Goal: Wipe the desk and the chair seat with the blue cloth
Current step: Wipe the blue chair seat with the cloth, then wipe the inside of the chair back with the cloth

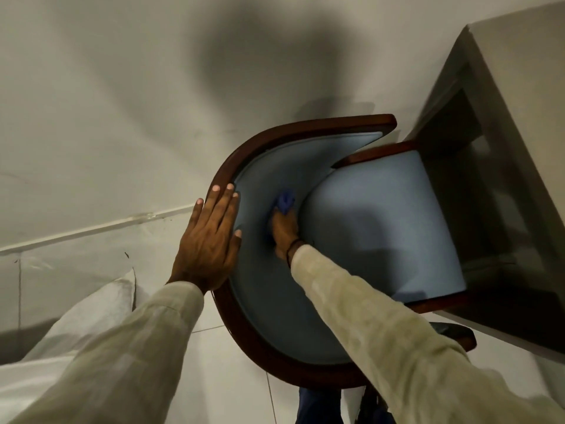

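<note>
2 hands: left flat, fingers spread, on 1 chair rim; right gripping 1 blue cloth.

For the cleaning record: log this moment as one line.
stage: wiping chair | right hand: blue cloth on inner backrest padding | left hand: flat on chair rim | desk: untouched

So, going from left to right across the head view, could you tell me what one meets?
White pillow → left hand on the chair's wooden rim → blue cloth under the right hand → chair seat → desk.
</note>
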